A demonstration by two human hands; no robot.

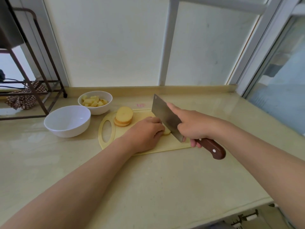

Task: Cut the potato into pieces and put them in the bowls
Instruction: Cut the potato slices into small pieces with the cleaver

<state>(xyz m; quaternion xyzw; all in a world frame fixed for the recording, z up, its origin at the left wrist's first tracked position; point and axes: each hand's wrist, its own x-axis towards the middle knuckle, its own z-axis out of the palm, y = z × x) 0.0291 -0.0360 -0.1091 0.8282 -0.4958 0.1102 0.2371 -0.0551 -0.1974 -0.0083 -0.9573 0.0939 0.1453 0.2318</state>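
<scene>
The pale stone countertop (148, 179) spread wide under both forearms, with bare room nearer the person than the hands. Its near edge dropped away to the right of the right forearm. Beyond the hands, a low ledge met frosted window panes (115, 38), which closed off that side. Far to the left of the left hand (146, 134) stood a dark metal rack (38, 90), cut off by the frame, with a patterned cloth (23, 98) bunched under it.

The yellow cutting board (165, 145) lay under both hands, its oval handle hole to the left of the left hand. Just beyond the board's left end sat an empty white bowl (69, 132). Behind it and close beside it, a second white bowl (99, 109) held potato cubes (94, 101).

The right hand (193, 124) gripped the cleaver (165, 114) by its brown wooden handle (212, 148), with the forefinger stretched along the blade. The blade slanted down to the board right beside the left knuckles.

A stack of round potato slices (124, 116) rested on the board, beyond and to the left of the left hand and apart from it. The left hand's curled fingers held down a potato piece (166, 132) against the blade. Only that piece's pale edge showed; the hand and the blade hid the rest, so its shape could not be made out.
</scene>
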